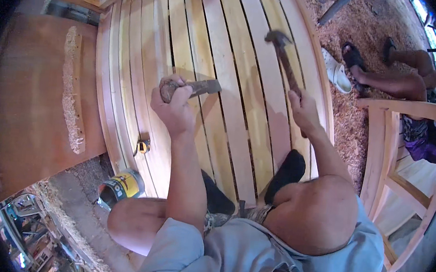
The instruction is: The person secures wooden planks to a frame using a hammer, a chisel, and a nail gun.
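My left hand [175,109] is closed around a chisel [205,87] with a thick wooden handle. Its flat metal blade points to the right, over pale wooden slats [236,132]; I cannot tell if the tip touches them. To the right, my right hand [304,112] grips the wooden handle of a claw hammer [286,64]. The hammer's dark head is out beyond the hand, apart from the chisel. Both hands are over the slatted platform, where my feet in dark socks rest between them and my body.
A yellow-black tape measure [144,146] lies on the slats at the left. Beside the platform stand a yellow-labelled can [124,185] and a brown board [29,99] bearing a rough strip. At right are a white clog [339,75], another person's legs [393,86] and a wooden frame [375,149].
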Demonstrator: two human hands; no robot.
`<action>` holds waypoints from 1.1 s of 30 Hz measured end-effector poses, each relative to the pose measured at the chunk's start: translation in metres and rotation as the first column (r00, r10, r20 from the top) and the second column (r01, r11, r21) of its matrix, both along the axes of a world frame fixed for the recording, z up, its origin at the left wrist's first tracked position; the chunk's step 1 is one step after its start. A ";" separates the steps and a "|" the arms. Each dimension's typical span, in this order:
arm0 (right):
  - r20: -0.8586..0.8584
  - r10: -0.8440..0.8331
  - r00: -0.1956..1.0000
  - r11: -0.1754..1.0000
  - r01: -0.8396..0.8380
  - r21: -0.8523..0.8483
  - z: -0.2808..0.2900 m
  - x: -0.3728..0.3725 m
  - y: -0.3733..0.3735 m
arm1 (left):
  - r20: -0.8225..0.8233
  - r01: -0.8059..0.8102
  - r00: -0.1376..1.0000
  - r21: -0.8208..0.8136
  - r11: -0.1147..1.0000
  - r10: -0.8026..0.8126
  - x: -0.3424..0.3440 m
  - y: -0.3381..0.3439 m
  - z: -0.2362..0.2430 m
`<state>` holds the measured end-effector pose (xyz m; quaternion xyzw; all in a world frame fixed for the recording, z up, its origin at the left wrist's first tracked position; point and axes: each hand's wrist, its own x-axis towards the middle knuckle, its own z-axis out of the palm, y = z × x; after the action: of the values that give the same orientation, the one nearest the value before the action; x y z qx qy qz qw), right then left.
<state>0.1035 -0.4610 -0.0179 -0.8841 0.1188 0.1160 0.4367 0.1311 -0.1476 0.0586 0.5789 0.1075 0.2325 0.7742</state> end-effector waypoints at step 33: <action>-0.342 0.194 0.919 0.868 0.002 0.497 0.135 0.039 0.029 | -0.291 0.171 0.957 0.542 0.823 -0.007 0.131 0.259 0.042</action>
<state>0.1422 -0.4317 0.1170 -0.7103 0.1230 0.3337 0.6074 0.2618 0.1113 0.1003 0.8117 0.1138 0.1339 0.5571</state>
